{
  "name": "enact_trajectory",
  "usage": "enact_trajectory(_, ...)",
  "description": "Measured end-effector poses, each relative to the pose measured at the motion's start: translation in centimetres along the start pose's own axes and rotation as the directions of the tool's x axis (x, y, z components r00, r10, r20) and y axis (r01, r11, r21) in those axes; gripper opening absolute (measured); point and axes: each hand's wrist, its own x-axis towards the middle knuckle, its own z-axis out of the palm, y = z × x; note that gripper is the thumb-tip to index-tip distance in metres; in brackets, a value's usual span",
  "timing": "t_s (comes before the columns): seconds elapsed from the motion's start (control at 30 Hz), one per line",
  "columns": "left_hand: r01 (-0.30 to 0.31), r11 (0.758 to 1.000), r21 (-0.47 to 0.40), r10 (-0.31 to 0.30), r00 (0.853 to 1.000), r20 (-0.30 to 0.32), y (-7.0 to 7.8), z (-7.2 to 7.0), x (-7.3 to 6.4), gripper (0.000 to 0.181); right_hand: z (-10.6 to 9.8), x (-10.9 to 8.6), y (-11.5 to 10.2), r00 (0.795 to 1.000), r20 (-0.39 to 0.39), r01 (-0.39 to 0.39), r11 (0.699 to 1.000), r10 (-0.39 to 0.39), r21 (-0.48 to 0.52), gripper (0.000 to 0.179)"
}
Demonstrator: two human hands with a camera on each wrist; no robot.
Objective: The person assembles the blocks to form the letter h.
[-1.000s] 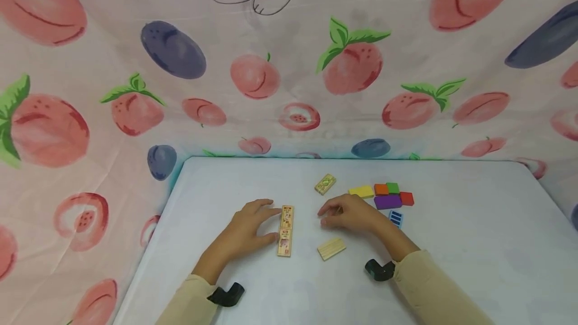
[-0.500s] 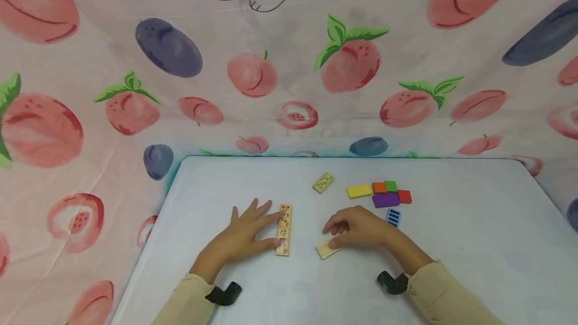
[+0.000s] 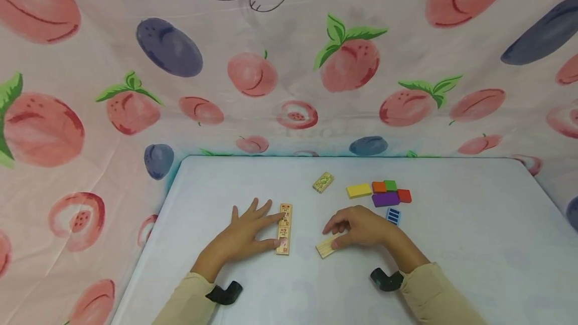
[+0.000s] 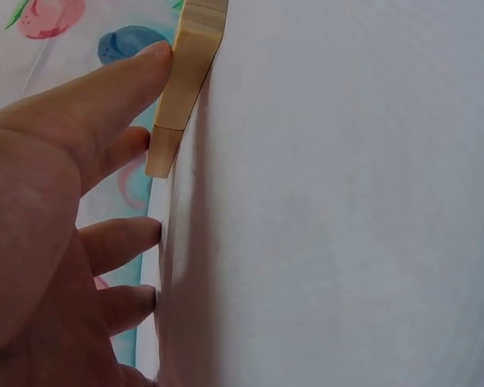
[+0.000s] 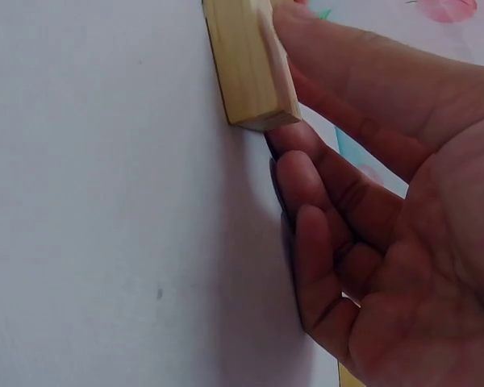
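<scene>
Two printed wooden domino tiles (image 3: 283, 248) lie end to end in one upright row. My left hand (image 3: 241, 236) is spread beside them, its thumb and index fingertip touching their surfaces while the other fingers reach out straight. Seen from the left wrist, the thumb presses against the side of the wooden tiles (image 4: 185, 76). To the right, a plain-faced wooden tile (image 3: 322, 250) lies tilted on the table. My right hand (image 3: 361, 227) holds it between the thumb and curled fingers. From the right wrist, the thumb lies on that plain tile (image 5: 246, 60), with some fingers hidden behind it.
A patterned wooden tile (image 3: 323, 182) lies farther back. Right of it are a yellow block (image 3: 358, 191), an orange block (image 3: 379, 187), a green block (image 3: 390, 185), a purple block (image 3: 386, 199), a red block (image 3: 405, 196) and a blue striped piece (image 3: 393, 216). Fruit-print cloth hangs behind the white table (image 3: 474, 245).
My right hand has come down and toward me onto the plain tile. My left thumb and index finger have moved onto the two printed tiles, and its other fingers have spread.
</scene>
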Motion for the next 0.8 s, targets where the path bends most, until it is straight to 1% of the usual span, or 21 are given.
enact_trajectory(0.3,0.009,1.000,-0.005,-0.009,1.000,0.010,0.01,-0.09,0.13,0.068,-0.03,0.00,0.27,1.000,-0.017,0.026,1.000,-0.026,-0.010,0.021)
enact_trajectory(0.5,0.010,1.000,-0.005,-0.010,1.000,0.015,-0.07,-0.03,0.17,0.068,0.02,0.05,0.26,1.000,-0.031,-0.008,0.999,0.007,-0.033,0.016)
enact_trajectory(0.57,0.012,1.000,-0.008,-0.012,1.000,0.016,-0.09,0.00,0.17,0.067,0.03,0.03,0.10,1.000,-0.025,-0.012,0.999,0.011,-0.048,0.016)
enact_trajectory(0.8,0.023,1.000,-0.008,-0.023,0.999,0.024,-0.17,0.12,0.18,0.066,0.20,-0.13,-0.23,1.000,0.026,0.020,0.992,-0.017,-0.125,0.014)
